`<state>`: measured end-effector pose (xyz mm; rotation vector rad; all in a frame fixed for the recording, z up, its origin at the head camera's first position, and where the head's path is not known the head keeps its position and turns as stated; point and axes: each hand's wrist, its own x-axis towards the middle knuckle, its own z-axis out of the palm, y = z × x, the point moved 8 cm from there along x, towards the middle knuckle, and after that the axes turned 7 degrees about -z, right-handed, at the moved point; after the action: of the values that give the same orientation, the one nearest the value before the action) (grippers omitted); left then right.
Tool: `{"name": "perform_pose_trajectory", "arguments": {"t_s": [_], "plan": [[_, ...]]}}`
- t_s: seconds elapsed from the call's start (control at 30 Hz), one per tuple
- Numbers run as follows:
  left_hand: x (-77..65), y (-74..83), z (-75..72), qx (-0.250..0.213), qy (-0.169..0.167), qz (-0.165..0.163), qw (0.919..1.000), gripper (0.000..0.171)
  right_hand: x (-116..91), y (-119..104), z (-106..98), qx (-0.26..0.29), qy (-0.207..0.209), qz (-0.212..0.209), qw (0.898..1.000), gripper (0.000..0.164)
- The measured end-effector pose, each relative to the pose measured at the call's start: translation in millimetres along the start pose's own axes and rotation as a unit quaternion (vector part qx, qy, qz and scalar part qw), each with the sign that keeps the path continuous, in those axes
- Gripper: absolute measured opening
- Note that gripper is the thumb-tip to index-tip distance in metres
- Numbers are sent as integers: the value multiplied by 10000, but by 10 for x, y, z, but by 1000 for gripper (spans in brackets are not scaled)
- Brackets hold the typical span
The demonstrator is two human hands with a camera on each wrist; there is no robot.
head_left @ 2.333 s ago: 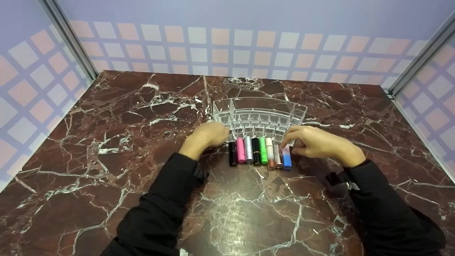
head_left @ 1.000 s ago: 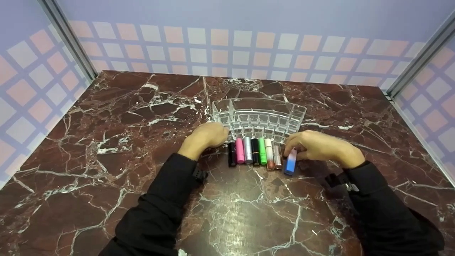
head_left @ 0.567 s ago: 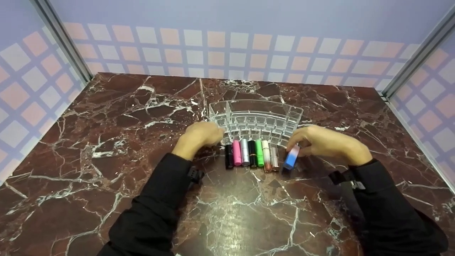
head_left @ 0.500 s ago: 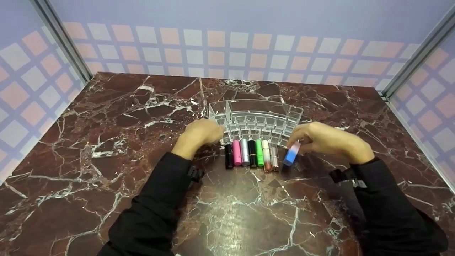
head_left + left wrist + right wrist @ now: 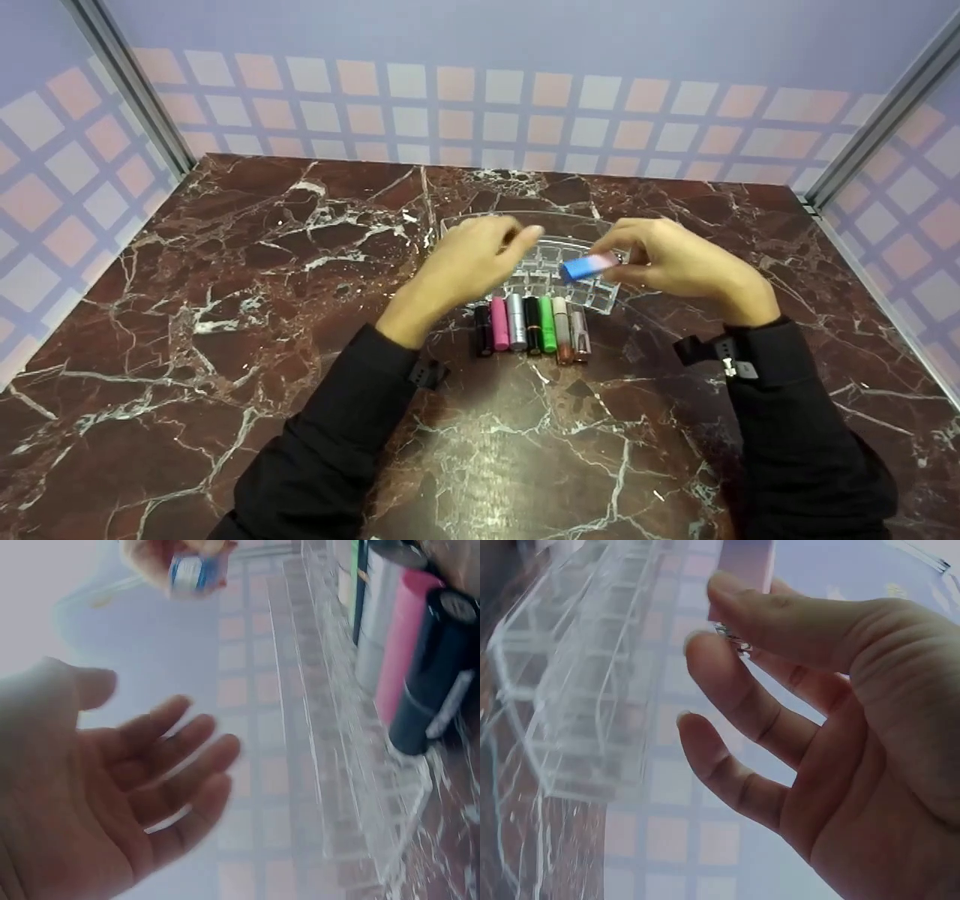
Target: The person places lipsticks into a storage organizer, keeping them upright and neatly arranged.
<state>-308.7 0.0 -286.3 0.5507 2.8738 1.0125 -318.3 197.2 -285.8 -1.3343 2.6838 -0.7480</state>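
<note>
My right hand (image 5: 667, 259) pinches a blue-and-pink lipstick tube (image 5: 587, 266) between thumb and fingers, held tilted above the clear acrylic organizer (image 5: 600, 298). In the right wrist view the tube's pink end (image 5: 744, 577) shows at the thumb tip. My left hand (image 5: 476, 255) is over the organizer's left part, holding nothing; the left wrist view shows its fingers relaxed and apart. A row of lipstick tubes lies before the organizer: black (image 5: 483, 330), pink (image 5: 500, 324), silver (image 5: 517, 322), black with a gold band (image 5: 533, 325), green (image 5: 547, 322), white-and-brown (image 5: 562, 330), and rose-metallic (image 5: 580, 334).
Everything stands on a dark red marble-patterned table (image 5: 315, 420). Pale purple walls with pink and white squares (image 5: 457, 112) close off the back and sides. The organizer has stepped rows of small compartments, partly hidden by my left hand.
My right hand has lifted the blue-and-pink lipstick tube off the table's right side and carried it up and left over the organizer. My left hand has left the organizer's left edge, moving up and right.
</note>
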Motion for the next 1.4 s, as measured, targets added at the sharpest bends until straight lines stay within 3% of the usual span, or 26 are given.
{"name": "perform_pose_trajectory", "arguments": {"t_s": [0.1,0.23,0.37,0.57,0.87,1.07,1.27,1.4], "plan": [[-58,183,24,126,115,456,9988,53,25,-47,1,-106,222,-47,9997,28],[-146,309,71,667,175,819,9943,66,56,-110,17,-282,392,-242,9985,28],[-210,305,121,1109,283,1059,9878,68,78,-168,41,-375,423,-428,9975,28],[-240,244,184,1293,512,1385,9806,61,116,-237,96,-428,294,-462,9976,31],[-216,236,297,1145,520,1653,9782,42,134,-245,176,-484,115,-421,9979,32],[-209,239,283,1113,638,1675,9775,33,124,-237,168,-284,143,-389,9987,33],[-195,208,262,1045,644,1633,9789,30,114,-176,163,6,231,-147,9996,50],[-195,192,208,970,822,1673,9777,31,105,-122,146,8,316,-24,9995,48]]}}
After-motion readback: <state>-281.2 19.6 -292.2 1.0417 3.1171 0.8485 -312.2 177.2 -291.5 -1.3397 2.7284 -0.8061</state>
